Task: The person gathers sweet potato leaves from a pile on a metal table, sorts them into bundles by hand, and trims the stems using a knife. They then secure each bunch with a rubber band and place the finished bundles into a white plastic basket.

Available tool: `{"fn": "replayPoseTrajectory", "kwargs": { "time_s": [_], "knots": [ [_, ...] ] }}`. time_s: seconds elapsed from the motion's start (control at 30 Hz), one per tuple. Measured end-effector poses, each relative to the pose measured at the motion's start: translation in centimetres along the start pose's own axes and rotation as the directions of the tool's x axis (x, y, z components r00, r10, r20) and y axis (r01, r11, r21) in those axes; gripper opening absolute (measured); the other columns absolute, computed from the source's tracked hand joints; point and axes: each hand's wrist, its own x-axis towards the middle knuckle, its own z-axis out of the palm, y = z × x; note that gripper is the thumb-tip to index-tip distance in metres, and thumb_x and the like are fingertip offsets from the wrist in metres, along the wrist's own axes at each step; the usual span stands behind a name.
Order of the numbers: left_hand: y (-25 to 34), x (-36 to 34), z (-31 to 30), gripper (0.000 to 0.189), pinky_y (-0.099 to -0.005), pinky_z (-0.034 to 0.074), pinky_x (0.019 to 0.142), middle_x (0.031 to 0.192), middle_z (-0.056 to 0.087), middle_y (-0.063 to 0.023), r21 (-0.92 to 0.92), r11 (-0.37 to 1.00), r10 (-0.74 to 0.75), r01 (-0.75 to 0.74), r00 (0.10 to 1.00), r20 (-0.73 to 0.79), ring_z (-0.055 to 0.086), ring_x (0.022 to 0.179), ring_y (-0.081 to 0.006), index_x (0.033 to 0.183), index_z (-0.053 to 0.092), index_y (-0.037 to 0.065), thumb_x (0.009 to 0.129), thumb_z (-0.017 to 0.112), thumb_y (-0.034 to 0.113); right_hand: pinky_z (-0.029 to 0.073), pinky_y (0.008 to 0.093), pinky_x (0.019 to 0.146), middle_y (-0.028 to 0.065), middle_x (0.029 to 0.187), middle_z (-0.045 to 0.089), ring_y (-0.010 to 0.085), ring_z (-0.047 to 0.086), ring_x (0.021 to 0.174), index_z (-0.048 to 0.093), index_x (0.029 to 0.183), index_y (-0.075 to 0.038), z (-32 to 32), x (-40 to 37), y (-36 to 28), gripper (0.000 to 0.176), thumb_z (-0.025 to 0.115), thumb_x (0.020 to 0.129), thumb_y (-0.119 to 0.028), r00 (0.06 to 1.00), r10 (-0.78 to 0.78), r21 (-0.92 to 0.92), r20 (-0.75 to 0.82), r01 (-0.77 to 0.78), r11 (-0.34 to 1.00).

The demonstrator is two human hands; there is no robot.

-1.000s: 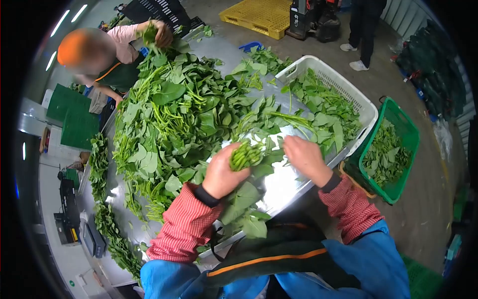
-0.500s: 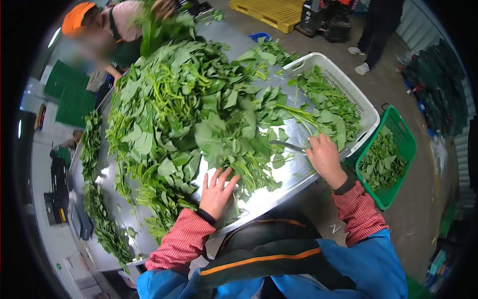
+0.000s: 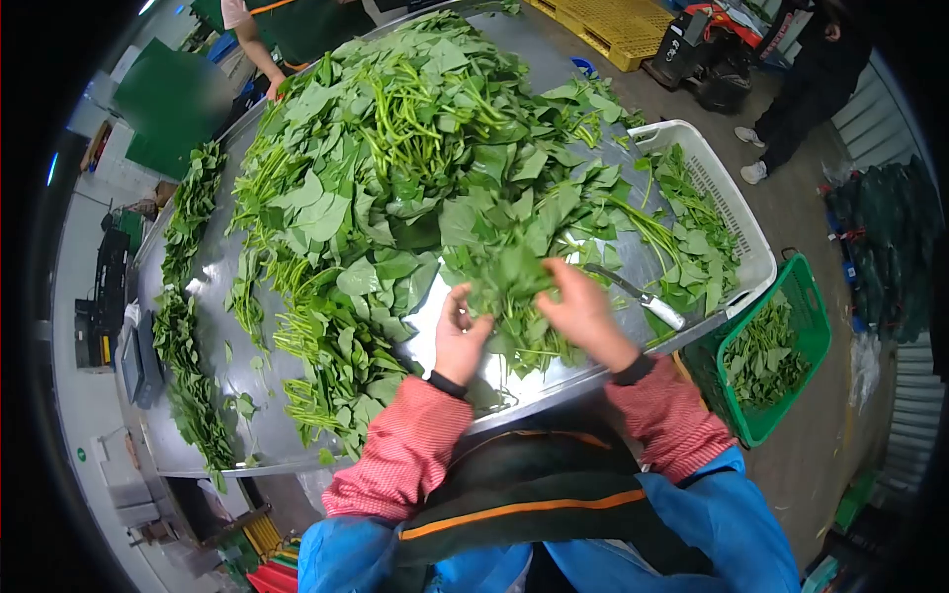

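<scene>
A bunch of leafy greens (image 3: 514, 282) with long stems lies near the front edge of the metal table, between my two hands. My left hand (image 3: 462, 336) is at the bunch's left side, thumb and fingers curved but apart, nothing gripped between them. From the right, my right hand (image 3: 585, 311) closes its fingers on leaves of the bunch; it is slightly blurred. To the right of that hand a knife (image 3: 662, 310) rests on the table, its pale handle toward the table edge and its blade pointing up-left.
A large heap of greens (image 3: 395, 148) covers the metal table (image 3: 297, 457). A white crate (image 3: 756, 237) and a green crate (image 3: 813, 326), both holding greens, stand at the right. A row of greens (image 3: 178, 326) runs along the left. A co-worker's arm (image 3: 259, 49) reaches in behind the heap.
My right hand has let go of the knife, left it on the table and moved left to the bunch. My left hand has lifted off the stems and turned. The view has shifted.
</scene>
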Motion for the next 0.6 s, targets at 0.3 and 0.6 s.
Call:
{"fn": "replayPoseTrajectory", "kwargs": {
  "time_s": [0.3,0.6],
  "knots": [
    [0.1,-2.8,-7.9,0.063,-0.0301,0.054,0.07,0.109,0.056,-0.0068,-0.315,0.817,-0.524,0.483,0.85,-0.057,0.059,0.093,-0.0196,0.14,0.028,0.011,0.082,0.05,0.0,0.047,0.0399,0.07,0.0138,0.091,0.054,0.0313,0.056,0.086,0.057,0.104,-0.003,-7.3,-2.0,1.4,0.035,0.067,0.071,-0.008,0.91,-0.26,-0.648,-0.323,-0.012,0.762],
    [3.2,-5.1,-6.1,0.07,-0.0437,0.038,0.1,0.131,0.042,-0.0212,0.726,0.602,0.373,-0.333,0.921,0.113,0.043,0.118,-0.0382,0.133,0.044,0.014,0.069,0.067,0.003,0.042,0.0396,0.075,0.01,0.09,0.053,0.0259,0.054,0.091,0.06,0.105,-0.012,-0.3,-3.4,-3.6,0.029,0.061,0.076,-0.016,0.895,-0.44,-0.63,0.078,0.386,0.674]
  ]
}}
